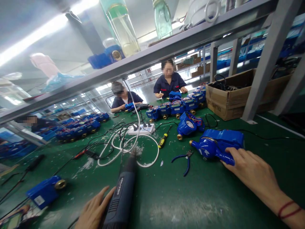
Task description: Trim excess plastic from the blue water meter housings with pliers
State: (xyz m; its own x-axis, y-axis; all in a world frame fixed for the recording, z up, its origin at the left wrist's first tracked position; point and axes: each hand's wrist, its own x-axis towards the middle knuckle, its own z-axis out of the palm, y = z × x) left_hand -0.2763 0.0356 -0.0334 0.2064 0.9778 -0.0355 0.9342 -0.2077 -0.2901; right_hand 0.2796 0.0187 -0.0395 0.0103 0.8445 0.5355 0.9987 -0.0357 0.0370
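My left hand (94, 211) is wrapped round the handle of a dark blue heat gun (122, 190) at the bottom centre, its nozzle pointing away over the green table (181, 200). My right hand (250, 170) reaches in from the right and grips the near end of a blue water meter (215, 144) lying on the table. A red band circles that wrist. Blue-handled pliers (184, 159) lie just left of the meter. A second opened blue meter (189, 124) lies behind it.
A white power strip (143, 128) with looped cables, a yellow-handled screwdriver (164, 140) and another blue meter (45, 190) lie on the table. Rows of blue meters (176, 106) stand further back. A cardboard box (228, 95) sits right. Two people sit opposite; a metal shelf (152, 54) runs overhead.
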